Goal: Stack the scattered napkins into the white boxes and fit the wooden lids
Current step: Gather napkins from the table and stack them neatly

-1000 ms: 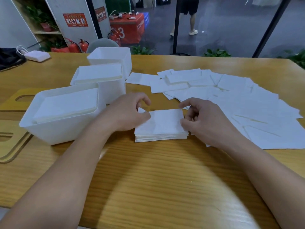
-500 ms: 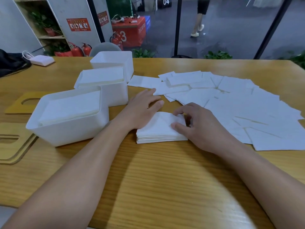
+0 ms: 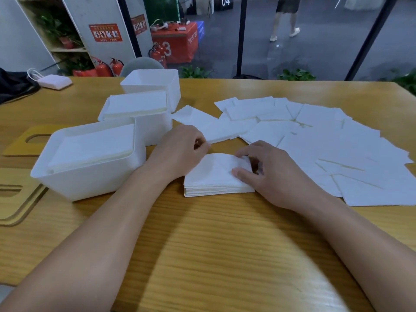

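Observation:
A small stack of white napkins (image 3: pixel 211 176) lies on the wooden table (image 3: pixel 225 244) in front of me. My right hand (image 3: pixel 274 176) holds its right end, thumb on top and fingers curled round the far corner. My left hand (image 3: pixel 177 152) sits just left of the stack, its curled fingers pinching the near edge of a loose napkin (image 3: pixel 222 131). Many scattered napkins (image 3: pixel 326 143) cover the table to the right. Three white boxes stand at the left: the near box (image 3: pixel 90 183) and the middle box (image 3: pixel 157 129) hold napkins, and the far box (image 3: pixel 173 91) looks empty.
Two wooden lids with slots lie at the left edge, one behind the near box (image 3: pixel 15 143) and one in front of it (image 3: pixel 20 206). A white charger (image 3: pixel 54 81) and dark cloth (image 3: pixel 13 86) lie at the far left corner. A person walks beyond the glass.
My left hand has gone from flat and reaching to curled on a loose napkin's edge. My right hand stays on the stack, its thumb further onto the top.

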### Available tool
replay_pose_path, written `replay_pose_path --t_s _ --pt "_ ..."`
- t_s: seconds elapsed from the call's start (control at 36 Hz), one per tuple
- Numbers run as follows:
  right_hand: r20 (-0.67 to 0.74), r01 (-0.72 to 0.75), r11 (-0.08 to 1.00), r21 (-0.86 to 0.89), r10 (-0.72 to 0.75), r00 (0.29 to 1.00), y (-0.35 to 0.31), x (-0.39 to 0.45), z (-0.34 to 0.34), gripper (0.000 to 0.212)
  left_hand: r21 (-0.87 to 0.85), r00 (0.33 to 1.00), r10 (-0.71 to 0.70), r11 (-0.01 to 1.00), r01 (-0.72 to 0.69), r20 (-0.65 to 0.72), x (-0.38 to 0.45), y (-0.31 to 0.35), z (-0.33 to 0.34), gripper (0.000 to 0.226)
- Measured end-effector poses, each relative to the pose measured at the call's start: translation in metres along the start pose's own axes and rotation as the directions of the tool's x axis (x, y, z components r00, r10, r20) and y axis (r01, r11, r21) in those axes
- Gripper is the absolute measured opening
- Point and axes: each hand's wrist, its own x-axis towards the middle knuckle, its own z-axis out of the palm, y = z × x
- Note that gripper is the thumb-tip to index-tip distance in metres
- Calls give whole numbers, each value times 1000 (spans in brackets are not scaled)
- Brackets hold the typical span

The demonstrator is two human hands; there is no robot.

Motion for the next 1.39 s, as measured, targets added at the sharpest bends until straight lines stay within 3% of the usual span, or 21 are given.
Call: replay_pose_path --t_s 0.11,0.22,0.33,0.5,0.61,0.67,0.75,0.86,0.97,1.06,1.14,1.22,1.31,1.39 --pt "-2 12 1000 -7 -12 1000 -2 0 -2 33 -55 997 -10 998 6 -73 -6 -3 -3 13" --pt "1 11 1000 -17 -11 1000 -4 0 -2 35 -105 998 -47 994 43 -41 -1 -7 1 24" --pt "4 1 999 -33 -1 1000 -4 0 -3 35 -56 999 -35 998 33 -36 1 -7 6 9" --pt "-2 -21 1000 -14 21 1000 -7 -1 -3 41 27 997 -34 999 36 -74 0 0 0 16" --pt "-73 -96 977 188 111 991 -13 -1 -10 66 -76 992 -42 997 33 -121 -8 4 -9 16" --pt "-100 -125 951 283 159 982 -17 -1 -15 75 -217 990 -48 976 19 -129 -13 4 -14 14" --pt "-108 -157 912 378 212 971 -23 0 -22 67 -392 995 -37 920 -1 -89 -19 7 -21 15" --pt "-124 -176 829 531 281 952 -31 0 -29 44 -480 997 37 875 -63 -64 -23 17 -22 14" --pt "-143 -166 780 603 311 940 -28 1 -29 35 -548 991 79 827 -125 -107 -28 25 -22 13" --pt "-170 -133 785 605 291 941 -23 1 -30 17 -623 987 16 774 -112 -157 -27 30 -25 22" --pt "-165 -116 766 632 279 946 -22 1 -32 22 -706 984 -94 707 -42 -153 -22 30 -28 44" --pt "-170 -67 783 618 216 961 -28 -1 -33 27 -761 984 -174 645 76 -49 -21 31 -30 68" --pt "-150 -22 780 626 148 978 -33 -4 -32 29 -819 978 -194 548 171 74 -22 31 -30 76" --pt "-123 -8 784 621 107 987 -37 -6 -30 27 -781 982 -168 600 173 88 -23 30 -30 74"
